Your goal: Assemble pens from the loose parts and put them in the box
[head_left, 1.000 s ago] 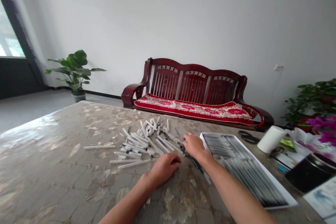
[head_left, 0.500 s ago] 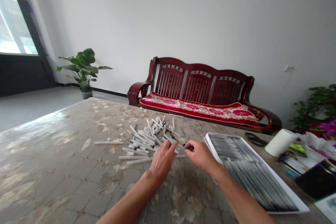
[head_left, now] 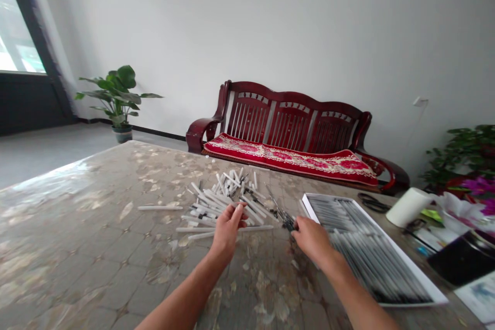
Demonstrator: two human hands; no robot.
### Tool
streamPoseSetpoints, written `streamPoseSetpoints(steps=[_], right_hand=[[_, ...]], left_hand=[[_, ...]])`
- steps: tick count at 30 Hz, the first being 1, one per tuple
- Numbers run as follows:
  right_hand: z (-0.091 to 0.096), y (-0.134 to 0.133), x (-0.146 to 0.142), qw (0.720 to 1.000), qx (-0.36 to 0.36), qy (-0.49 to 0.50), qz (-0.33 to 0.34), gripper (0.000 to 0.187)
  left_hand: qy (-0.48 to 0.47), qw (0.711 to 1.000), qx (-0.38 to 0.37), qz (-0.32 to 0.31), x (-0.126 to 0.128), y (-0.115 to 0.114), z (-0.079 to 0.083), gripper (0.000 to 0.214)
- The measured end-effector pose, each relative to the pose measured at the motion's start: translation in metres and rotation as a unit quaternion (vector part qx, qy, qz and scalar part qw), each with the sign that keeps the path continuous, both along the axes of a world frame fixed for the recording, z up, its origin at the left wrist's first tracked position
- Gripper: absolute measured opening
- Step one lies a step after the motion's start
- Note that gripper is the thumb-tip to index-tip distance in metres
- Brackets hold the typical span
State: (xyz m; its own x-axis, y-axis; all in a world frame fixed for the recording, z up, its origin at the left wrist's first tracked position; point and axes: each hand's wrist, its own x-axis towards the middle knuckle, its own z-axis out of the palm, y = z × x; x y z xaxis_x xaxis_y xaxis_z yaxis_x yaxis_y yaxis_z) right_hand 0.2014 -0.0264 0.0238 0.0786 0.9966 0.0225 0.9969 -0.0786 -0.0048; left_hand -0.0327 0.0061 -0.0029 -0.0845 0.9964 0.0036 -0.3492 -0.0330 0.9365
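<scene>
Apparently midway: box (head_left: 310, 208) well filled, white tubes (head_left: 214, 199) remain loose
Left hand (head_left: 228, 229): narrow grip; right hand (head_left: 314, 240): curled at dark parts (head_left: 286, 220); cannot tell if either holds anything

Btwn L hand (head_left: 229, 221) & R hand (head_left: 309, 237): passable gap low over tabletop (head_left: 266, 268), but a long white tube (head_left: 257, 228) lies partway across. Nearer wearer, btwn forearms: open run. Ahead of L hand: heap of white tubes (head_left: 211, 201) blocks low slide, room above. L of it: wide room, 1 lone tube (head_left: 160, 208) fwd. R hand: dark pieces (head_left: 286, 220) at fingertips; box (head_left: 413, 269) just R, then white roll (head_left: 409, 207) & black cup (head_left: 460, 255) in way.
</scene>
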Motion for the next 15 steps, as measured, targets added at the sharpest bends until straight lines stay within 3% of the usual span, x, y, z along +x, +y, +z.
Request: streamPoseSetpoints(steps=[6,15], right_hand=[[0.002,0.001,-0.009,0.998,-0.032,-0.047,-0.012,0.023],[0.008,-0.005,0.002,0.998,-0.026,-0.027,-0.054,0.018]], left_hand=[[-0.153,0.983,-0.087,-0.053,0.006,-0.005,0.001,0.047],[-0.179,0.969,-0.152,-0.082,0.011,-0.005,0.0,0.016]])
